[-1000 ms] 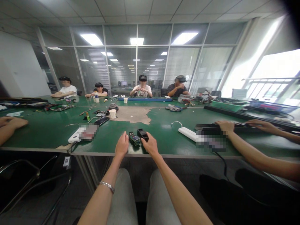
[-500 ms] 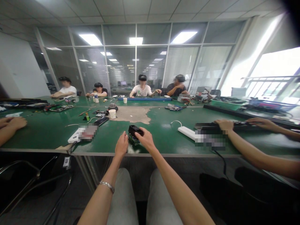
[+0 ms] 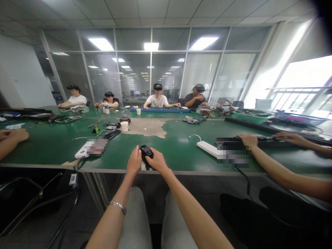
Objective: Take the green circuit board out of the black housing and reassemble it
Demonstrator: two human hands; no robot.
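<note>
My left hand (image 3: pixel 134 161) and my right hand (image 3: pixel 156 160) meet at the near edge of the green table (image 3: pixel 178 147). Between them sits a small black device (image 3: pixel 146 150) with a little screen on top. Both hands have their fingers curled round it, the left on its left side and the right on its right side. The lower part of the device is hidden behind my fingers. A metal bracelet is on my left wrist.
A white power strip (image 3: pixel 207 147) lies to the right, another (image 3: pixel 84 150) to the left. A neighbour's arms (image 3: pixel 259 152) reach onto the table at right; another person's hand (image 3: pixel 15 135) rests at left. A paper cup (image 3: pixel 125 126), tools and several seated people are farther back.
My right hand brought a black cover from the right, over the small green module, and lowered it; now both hands close round the black device nearer the table edge.
</note>
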